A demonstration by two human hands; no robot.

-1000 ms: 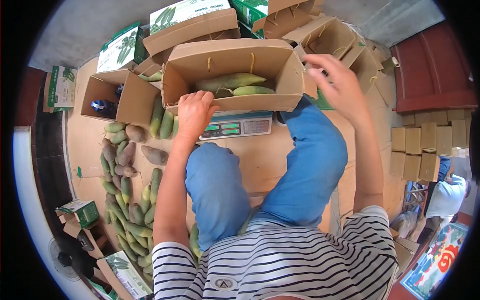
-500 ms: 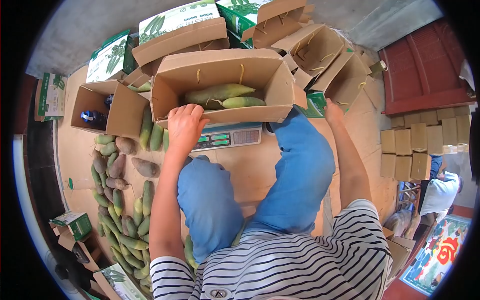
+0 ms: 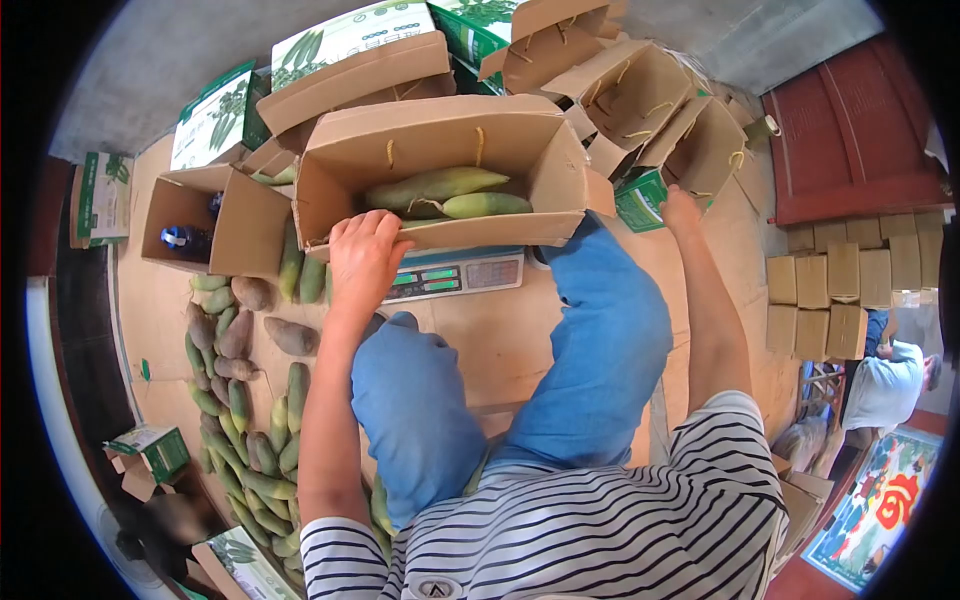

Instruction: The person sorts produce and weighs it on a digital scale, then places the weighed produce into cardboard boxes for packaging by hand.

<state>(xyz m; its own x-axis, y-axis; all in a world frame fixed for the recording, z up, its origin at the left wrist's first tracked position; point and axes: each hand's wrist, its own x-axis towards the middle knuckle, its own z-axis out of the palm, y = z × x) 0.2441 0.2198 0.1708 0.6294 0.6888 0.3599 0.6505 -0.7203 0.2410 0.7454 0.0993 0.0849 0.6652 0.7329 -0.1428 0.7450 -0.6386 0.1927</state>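
Note:
An open cardboard box (image 3: 330,190) sits on a digital scale (image 3: 490,273), and long green radishes (image 3: 440,187) lie inside it. My left hand (image 3: 365,255) is closed over the box's near edge, fingers curled over the rim. Out to the right, my right hand (image 3: 682,208) grips the near edge of another open box (image 3: 715,150), which has a green printed side and a yellow cord handle. The fingertips of that hand are partly hidden by the box.
Loose green radishes (image 3: 265,485) and several reddish-brown ones (image 3: 290,336) cover the floor on my left. A small box (image 3: 255,225) holding blue-capped bottles stands beside the scale. More printed boxes line the wall. Brown cartons (image 3: 845,275) are stacked at right, near another person (image 3: 885,385).
My right hand has shifted slightly up and right, and the box at its fingers has moved a little with it. My left hand keeps its place on the rim.

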